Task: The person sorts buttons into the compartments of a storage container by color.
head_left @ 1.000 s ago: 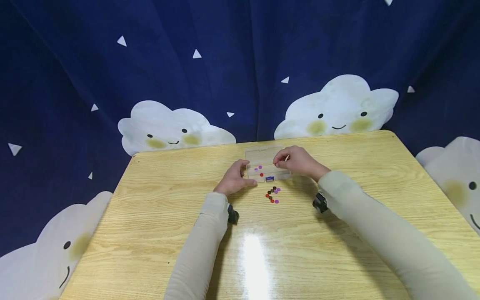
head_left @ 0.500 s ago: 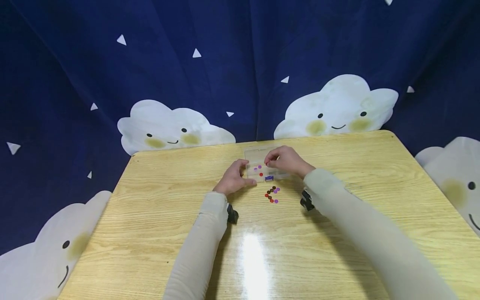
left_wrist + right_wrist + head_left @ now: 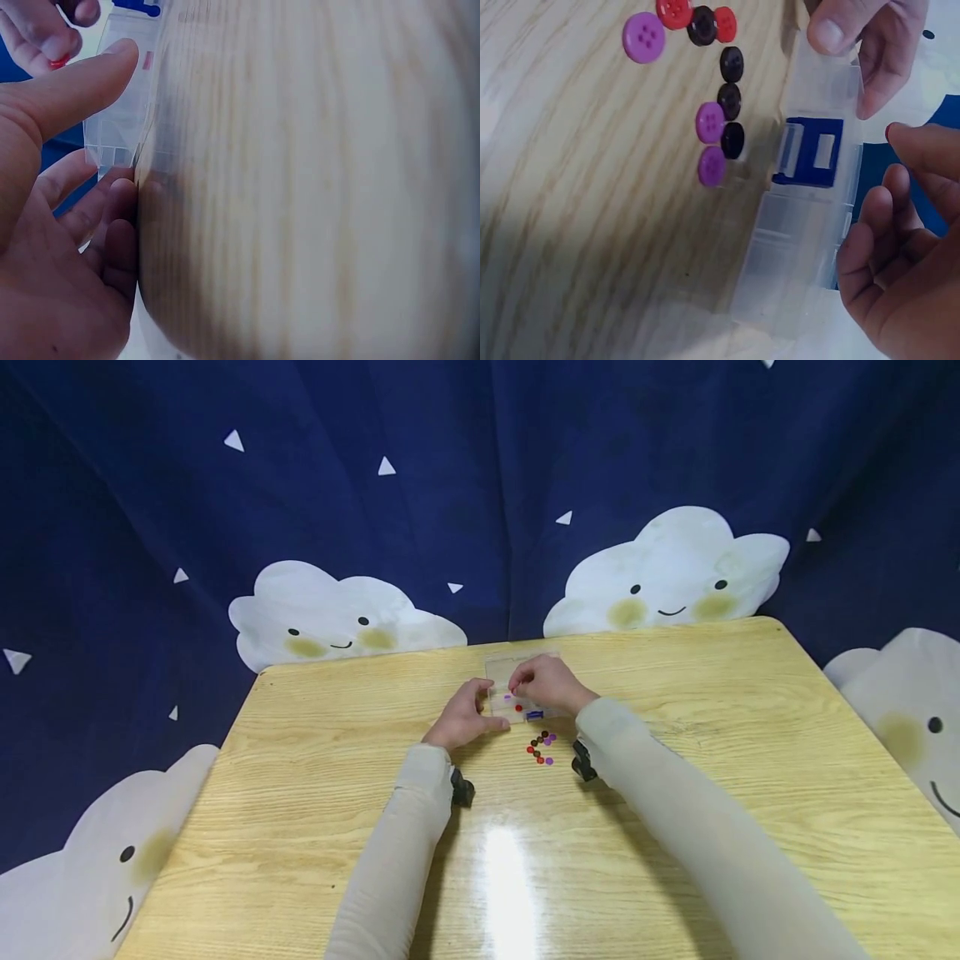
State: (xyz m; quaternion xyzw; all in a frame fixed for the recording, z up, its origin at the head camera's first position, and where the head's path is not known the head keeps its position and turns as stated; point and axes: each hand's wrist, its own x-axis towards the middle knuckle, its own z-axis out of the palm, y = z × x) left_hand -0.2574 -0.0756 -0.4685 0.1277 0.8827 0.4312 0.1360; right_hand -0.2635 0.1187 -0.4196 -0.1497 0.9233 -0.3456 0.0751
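A clear plastic compartment box (image 3: 791,259) with a blue latch (image 3: 810,152) stands on the table, its lid (image 3: 498,669) raised at the back. My left hand (image 3: 461,716) grips the box's left end, thumb at the front and fingers round the far side. Over the box's left part, my right hand (image 3: 552,683) pinches a small red button (image 3: 58,64), mostly covered by the fingertips. Inside the box lie another red button (image 3: 518,708) and a purple button (image 3: 507,697). The right hand partly hides the box's interior.
In front of the box, several loose buttons lie in a bent line: black ones (image 3: 732,64), purple ones (image 3: 643,37) and red ones (image 3: 725,24). The wooden table (image 3: 300,793) ends at the back against a dark blue curtain (image 3: 420,510) with cloud prints.
My right hand has moved left across the box, carrying the red button from its right part to its left part. The left hand keeps its hold at the left end.
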